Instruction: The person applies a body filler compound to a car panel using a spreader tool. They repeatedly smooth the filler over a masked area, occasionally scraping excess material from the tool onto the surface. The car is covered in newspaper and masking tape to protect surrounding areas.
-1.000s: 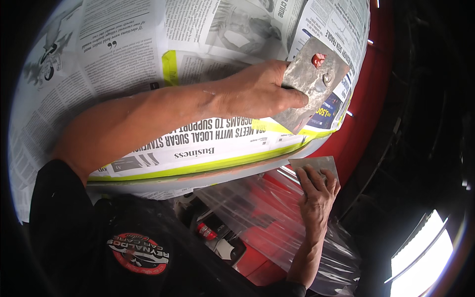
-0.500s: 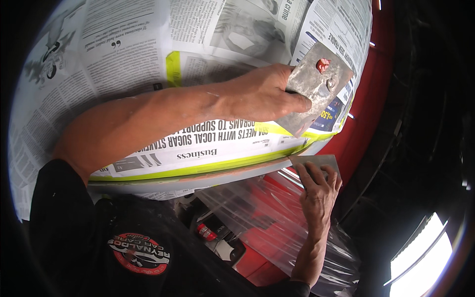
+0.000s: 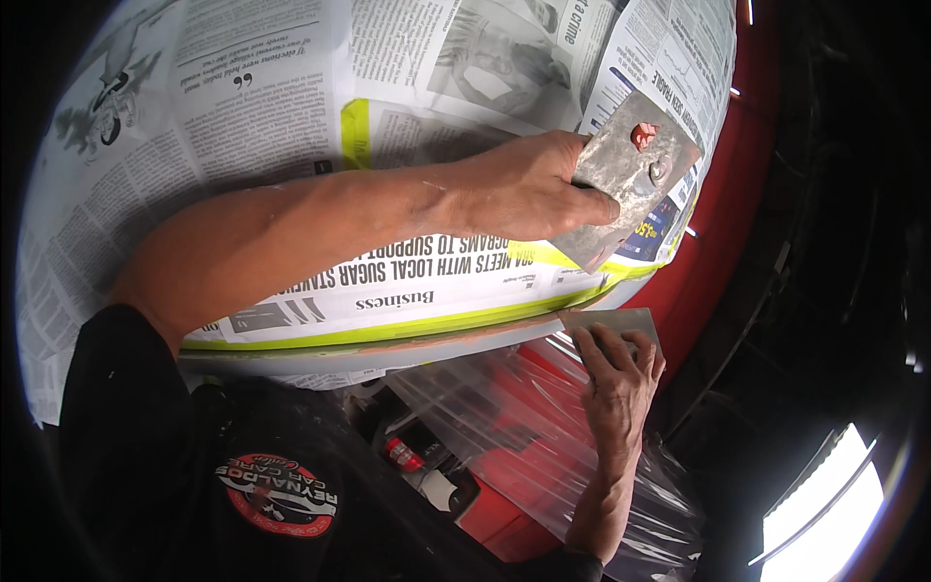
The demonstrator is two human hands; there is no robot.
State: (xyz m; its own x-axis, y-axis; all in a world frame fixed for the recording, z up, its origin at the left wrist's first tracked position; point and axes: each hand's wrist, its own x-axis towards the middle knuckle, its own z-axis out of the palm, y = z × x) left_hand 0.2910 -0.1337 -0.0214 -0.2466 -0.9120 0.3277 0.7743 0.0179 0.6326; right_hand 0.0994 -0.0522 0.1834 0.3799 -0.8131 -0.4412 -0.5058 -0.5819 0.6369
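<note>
My left hand (image 3: 543, 184) grips a flat metal plate (image 3: 613, 194), thumb on top, above newspaper-covered bodywork. On the plate sit a red dab of putty (image 3: 644, 136) and a smaller grey dab (image 3: 658, 174). Lower right, my right hand (image 3: 619, 388) holds a thin, flat metal spreader (image 3: 632, 319), fingers spread across its face. The spreader's left corner meets the narrow exposed strip of panel (image 3: 456, 347), which is grey with a smear of reddish putty along it. Fingers beneath the plate are hidden.
Newspaper (image 3: 262, 116) covers the bodywork, edged with yellow-green masking tape (image 3: 407, 330). Clear plastic sheeting (image 3: 485, 417) hangs over red bodywork below the strip. A red car panel (image 3: 679, 281) curves along the right. Bright light (image 3: 824, 514) shows at lower right.
My right hand has slid the spreader slightly left along the panel strip. My left hand still holds the plate in nearly the same place over the newspaper; the view has shifted a little.
</note>
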